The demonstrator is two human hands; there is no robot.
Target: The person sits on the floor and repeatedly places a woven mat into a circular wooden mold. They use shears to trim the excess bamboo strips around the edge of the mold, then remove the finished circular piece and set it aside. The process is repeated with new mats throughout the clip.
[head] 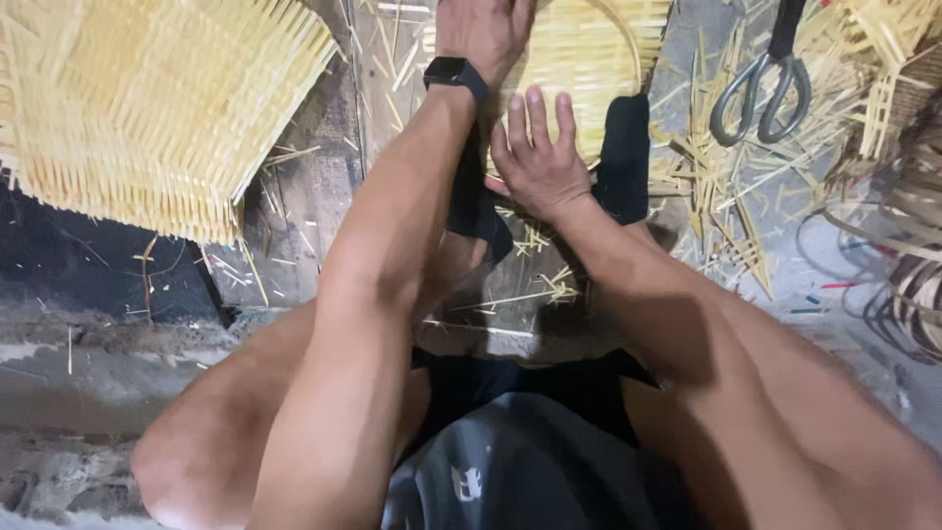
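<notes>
My left hand [483, 29] is cut off by the top edge, lying flat on the round woven basket [579, 59]; its fingers are out of sight. My right hand [538, 162] presses open-palmed against the basket's near rim. Scissors [763, 83] lie well apart, to the right.

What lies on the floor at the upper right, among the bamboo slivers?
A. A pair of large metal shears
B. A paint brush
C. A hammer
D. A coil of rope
A: the large metal shears lie with their looped handles toward the camera, right of the right hand, which rests on the woven bamboo piece.
</notes>
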